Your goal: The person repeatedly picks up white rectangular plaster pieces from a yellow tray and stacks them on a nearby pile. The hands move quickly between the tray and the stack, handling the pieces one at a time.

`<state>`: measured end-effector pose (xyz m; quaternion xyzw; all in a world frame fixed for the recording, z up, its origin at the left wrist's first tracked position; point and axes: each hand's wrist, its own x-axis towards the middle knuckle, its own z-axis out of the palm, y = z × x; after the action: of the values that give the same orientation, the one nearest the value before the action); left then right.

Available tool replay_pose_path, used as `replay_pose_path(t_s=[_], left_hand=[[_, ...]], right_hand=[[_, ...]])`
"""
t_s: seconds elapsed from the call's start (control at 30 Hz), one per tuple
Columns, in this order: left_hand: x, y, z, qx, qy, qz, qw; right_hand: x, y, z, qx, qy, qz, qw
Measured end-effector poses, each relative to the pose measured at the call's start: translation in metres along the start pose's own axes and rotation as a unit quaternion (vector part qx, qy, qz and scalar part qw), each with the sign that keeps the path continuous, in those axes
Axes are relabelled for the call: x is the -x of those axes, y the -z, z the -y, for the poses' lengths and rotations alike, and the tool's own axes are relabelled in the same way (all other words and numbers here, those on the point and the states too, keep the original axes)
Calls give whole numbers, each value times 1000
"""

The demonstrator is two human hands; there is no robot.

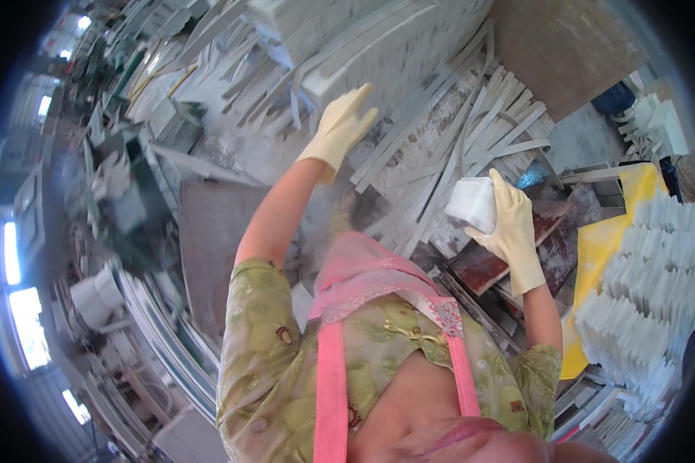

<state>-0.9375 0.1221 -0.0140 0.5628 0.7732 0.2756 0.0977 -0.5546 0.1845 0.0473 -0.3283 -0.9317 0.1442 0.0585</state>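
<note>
Both my hands wear cream rubber gloves. My right hand (513, 220) grips a small white block (472, 202), with the thumb at its lower edge and the fingers over its upper right side. Whether the block is one piece or several thin ones pressed together, I cannot tell. My left hand (344, 123) is stretched out with its fingers apart and nothing in them. It is nearest to a long stack of white slabs (386, 65); whether it touches the stack is unclear.
Loose pale strips (506, 116) lie heaped beyond my right hand. At the right, rows of thin white pieces (633, 285) stand beside a yellow sheet (587, 255). A brown board (567, 50) is at the far right, and a dark flat panel (216, 247) lies left of my body.
</note>
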Motion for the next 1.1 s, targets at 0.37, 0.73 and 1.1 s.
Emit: replay_pose_path(t_s=[0.37, 0.73, 1.1], left_hand=[[-255, -69, 119, -147, -185, -32, 971], [-259, -61, 123, -26, -165, -6, 986], [-261, -59, 124, 26, -151, 23, 988]], right_hand=[[-297, -2, 34, 66, -110, 14, 992], [-573, -9, -31, 124, -71, -100, 985], [-618, -21, -53, 125, -50, -92, 987]])
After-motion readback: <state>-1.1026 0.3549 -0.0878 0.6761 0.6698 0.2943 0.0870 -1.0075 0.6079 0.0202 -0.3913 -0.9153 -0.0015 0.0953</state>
